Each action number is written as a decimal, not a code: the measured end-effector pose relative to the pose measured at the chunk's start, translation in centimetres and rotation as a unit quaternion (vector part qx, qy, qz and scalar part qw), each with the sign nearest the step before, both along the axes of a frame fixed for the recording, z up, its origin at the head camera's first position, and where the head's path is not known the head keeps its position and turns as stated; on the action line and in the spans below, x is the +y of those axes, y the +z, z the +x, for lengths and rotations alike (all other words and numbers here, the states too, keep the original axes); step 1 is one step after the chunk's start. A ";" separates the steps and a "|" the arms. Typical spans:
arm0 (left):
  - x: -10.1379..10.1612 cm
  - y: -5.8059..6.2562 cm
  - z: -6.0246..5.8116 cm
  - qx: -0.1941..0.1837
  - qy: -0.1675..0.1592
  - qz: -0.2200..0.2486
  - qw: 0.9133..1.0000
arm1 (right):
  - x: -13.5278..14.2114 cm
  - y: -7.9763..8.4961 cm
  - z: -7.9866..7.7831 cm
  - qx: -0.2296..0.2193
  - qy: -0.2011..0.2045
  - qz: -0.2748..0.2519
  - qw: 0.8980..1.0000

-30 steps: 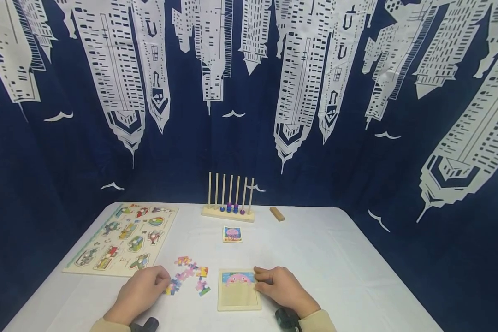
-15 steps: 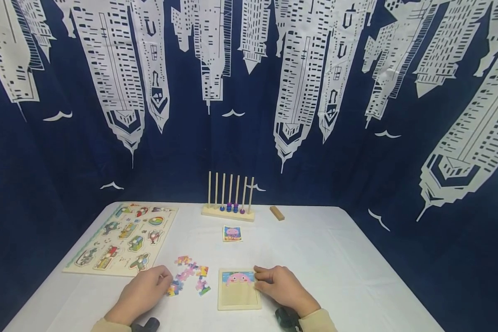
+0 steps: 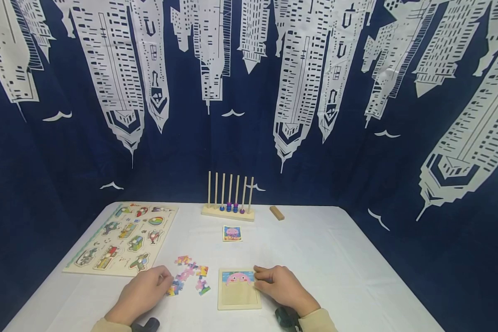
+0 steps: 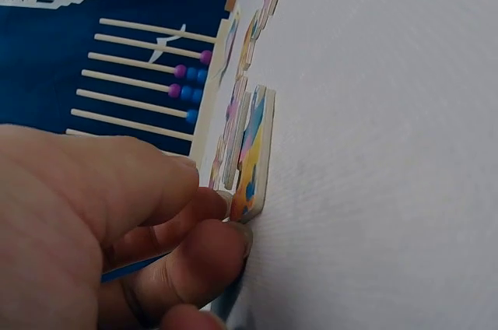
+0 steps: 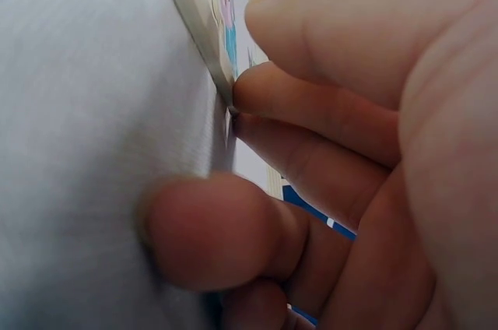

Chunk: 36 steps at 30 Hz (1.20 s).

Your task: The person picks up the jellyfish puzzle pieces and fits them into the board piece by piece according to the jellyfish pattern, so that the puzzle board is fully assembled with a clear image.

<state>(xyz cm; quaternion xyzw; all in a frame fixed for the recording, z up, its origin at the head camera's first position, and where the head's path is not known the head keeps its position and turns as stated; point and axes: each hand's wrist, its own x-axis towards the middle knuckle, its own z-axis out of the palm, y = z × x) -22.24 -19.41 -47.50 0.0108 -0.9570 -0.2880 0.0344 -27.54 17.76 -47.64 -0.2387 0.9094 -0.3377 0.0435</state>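
Below the middle of the head view lies a square wooden puzzle tray [image 3: 239, 299]; its top strip holds joined pieces [image 3: 238, 277] picturing a pink face on blue. My right hand [image 3: 285, 289] touches the tray's right edge with fairly straight fingertips. To the tray's left, loose jigsaw pieces [image 3: 186, 273] lie in a cluster. Beside this cluster rests my left hand [image 3: 144, 293], its fingers loosely bent. In the left wrist view, a fingertip touches the end of a yellow and blue jigsaw piece [image 4: 254, 159], while the thumb stays apart from it.
A wooden board of vehicle shapes [image 3: 124, 240] covers the table's left side. Behind the tray lie a small octopus picture card [image 3: 232, 234], a peg stand with beads [image 3: 228, 214] and a wooden block [image 3: 277, 213]. A dark blue curtain [image 3: 182, 152] hangs behind the table.
Between one second and half a second ago, the left hand and the jigsaw piece at its fingertips shifted slightly right. The right hand and the tray hold their places.
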 end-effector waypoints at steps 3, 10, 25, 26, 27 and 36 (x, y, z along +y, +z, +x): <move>0.0 -0.1 0.0 0.001 0.003 0.003 1.000 | 0.0 0.1 0.0 -0.001 -0.001 0.001 1.000; 0.2 -0.1 0.1 0.002 0.005 0.004 1.000 | 0.0 0.1 0.1 -0.004 -0.002 -0.001 1.000; 0.3 -0.2 0.1 -0.024 0.010 0.005 1.000 | 0.0 0.1 0.1 -0.001 -0.001 0.003 1.000; 0.4 -0.1 0.1 -0.026 0.010 0.007 1.000 | 0.0 0.1 0.0 -0.001 -0.001 0.004 1.000; 0.4 -0.1 0.2 -0.027 0.010 0.006 1.000 | 0.0 0.0 0.0 -0.001 -0.001 0.004 1.000; 0.0 0.3 -0.2 -0.030 -0.009 -0.027 0.999 | 0.2 0.0 -0.2 -0.005 0.001 0.004 1.000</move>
